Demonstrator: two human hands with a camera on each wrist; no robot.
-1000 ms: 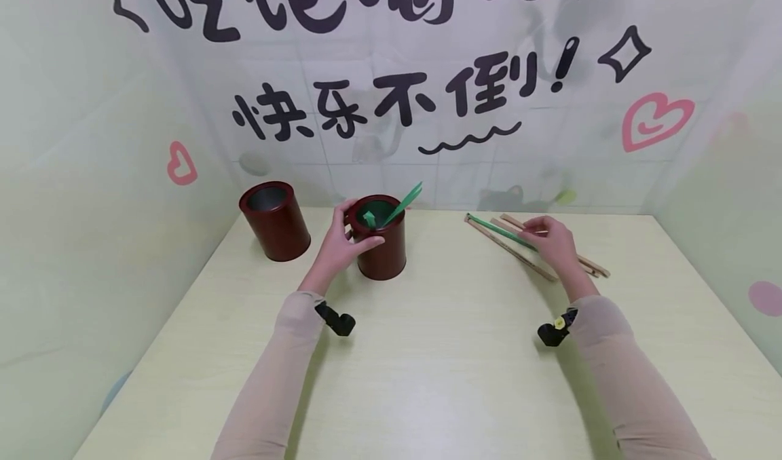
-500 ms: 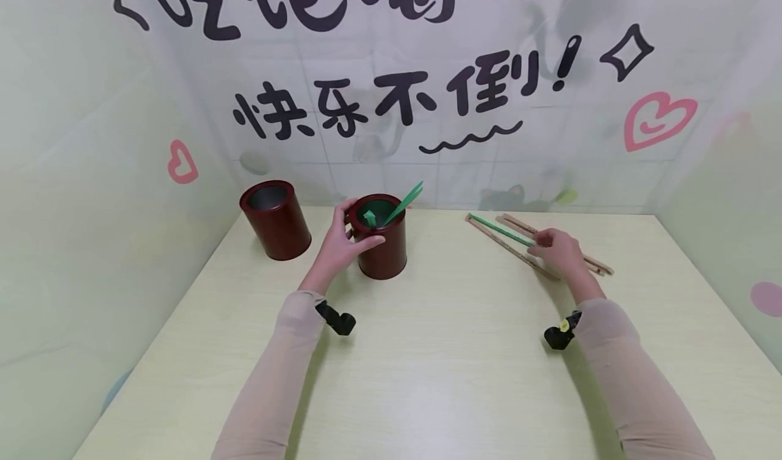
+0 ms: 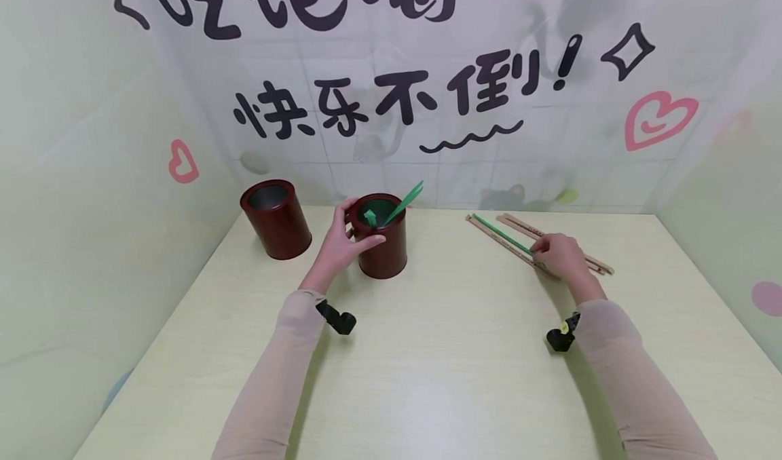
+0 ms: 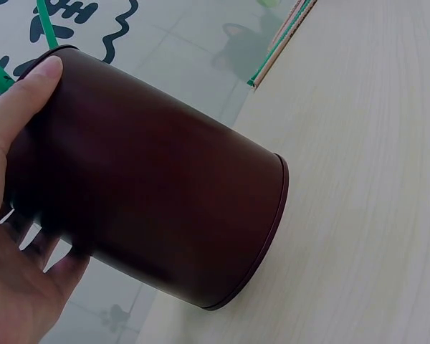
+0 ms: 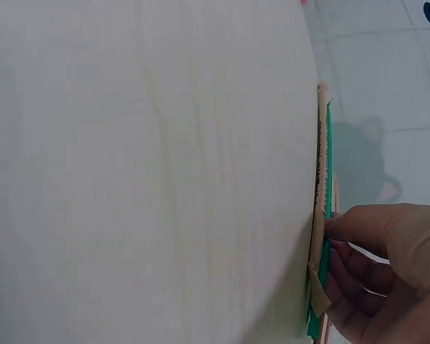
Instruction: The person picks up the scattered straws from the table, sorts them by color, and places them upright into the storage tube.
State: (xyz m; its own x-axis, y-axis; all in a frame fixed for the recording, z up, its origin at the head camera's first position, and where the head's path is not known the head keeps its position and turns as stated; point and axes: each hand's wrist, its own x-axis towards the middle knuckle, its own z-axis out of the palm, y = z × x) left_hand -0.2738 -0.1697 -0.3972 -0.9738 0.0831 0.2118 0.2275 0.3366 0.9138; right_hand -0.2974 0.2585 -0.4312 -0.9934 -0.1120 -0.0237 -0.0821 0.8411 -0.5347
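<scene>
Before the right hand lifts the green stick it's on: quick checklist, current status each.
1. Dark red, glossy, cylindrical cup upright on the pale wood-look table: ok.
2. Left hand steadying it: ok, fingers curled around its upper part.
3. Room in its mouth: ok, slim green pieces stand inside with a gap between them.
4. Right hand on the slim, green, paper-like stick: ok, pinched between thumb and fingers.
5. Clear of the slim, tan, paper-like stick alongside: cannot tell, contact unclear.
6. Grip firmness: cannot tell.
</scene>
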